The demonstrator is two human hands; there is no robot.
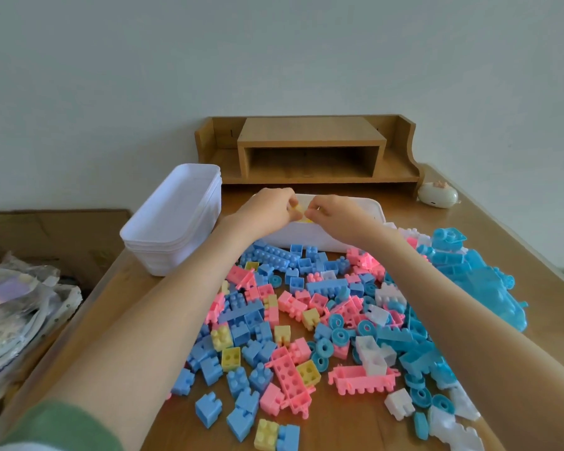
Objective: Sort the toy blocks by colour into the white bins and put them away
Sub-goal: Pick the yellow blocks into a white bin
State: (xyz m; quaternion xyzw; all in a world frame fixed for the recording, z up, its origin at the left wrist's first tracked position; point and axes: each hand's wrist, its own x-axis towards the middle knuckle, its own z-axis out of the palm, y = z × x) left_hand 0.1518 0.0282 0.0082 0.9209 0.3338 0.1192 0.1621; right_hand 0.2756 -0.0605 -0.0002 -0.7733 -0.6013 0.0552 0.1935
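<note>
A heap of blue, pink, yellow and white toy blocks covers the wooden table. Behind the heap stands a white bin with something yellow inside. Over that bin my left hand and my right hand meet, both pinching a small yellow block between their fingertips. A stack of empty white bins stands to the left of my left forearm.
A wooden desk shelf lines the back wall. A small white gadget lies at the back right. A translucent blue plastic case lies right of the heap. Left of the table are bags and cardboard.
</note>
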